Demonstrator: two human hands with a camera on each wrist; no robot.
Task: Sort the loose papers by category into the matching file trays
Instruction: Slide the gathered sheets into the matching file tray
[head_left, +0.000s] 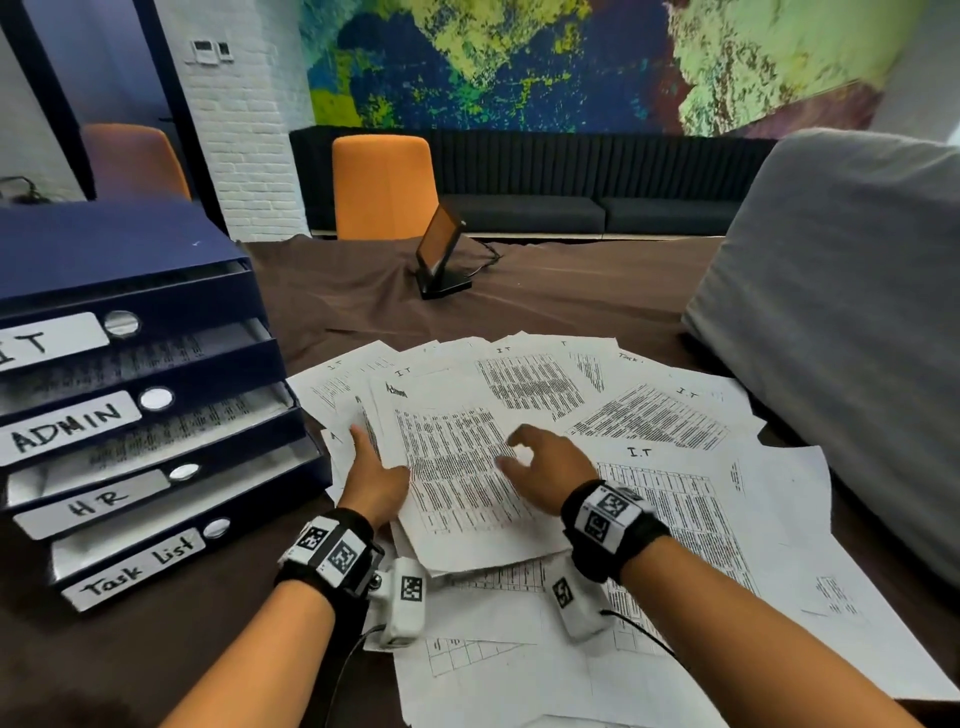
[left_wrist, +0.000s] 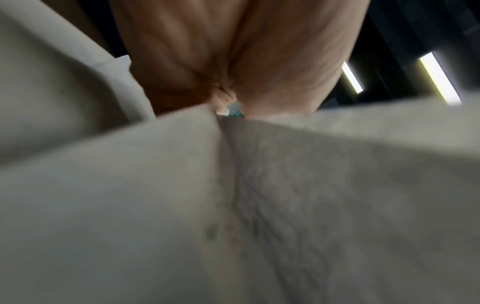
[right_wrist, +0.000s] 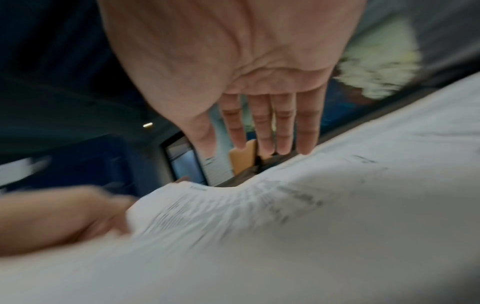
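Observation:
A blue stack of file trays (head_left: 171, 374) stands at the left, its drawers labelled IT, ADMIN (head_left: 72, 426), HR and Task list. Loose printed papers (head_left: 654, 415) lie fanned over the brown table, several headed I.T. My left hand (head_left: 374, 467) grips the left edge of a sheet headed Admin (head_left: 457, 483), with its fingers hidden under the paper. In the blurred left wrist view the left hand (left_wrist: 233, 51) closes on the sheet (left_wrist: 259, 205). My right hand (head_left: 540, 467) hovers over the same sheet, holding nothing. In the right wrist view the right hand's fingers (right_wrist: 259, 127) are straight above the sheet (right_wrist: 285, 226).
A grey padded chair back (head_left: 841, 332) rises at the table's right edge. A small tilted screen on a black stand (head_left: 441, 254) sits at the far middle, with an orange chair (head_left: 384, 187) behind it. More papers (head_left: 493, 665) lie under my wrists.

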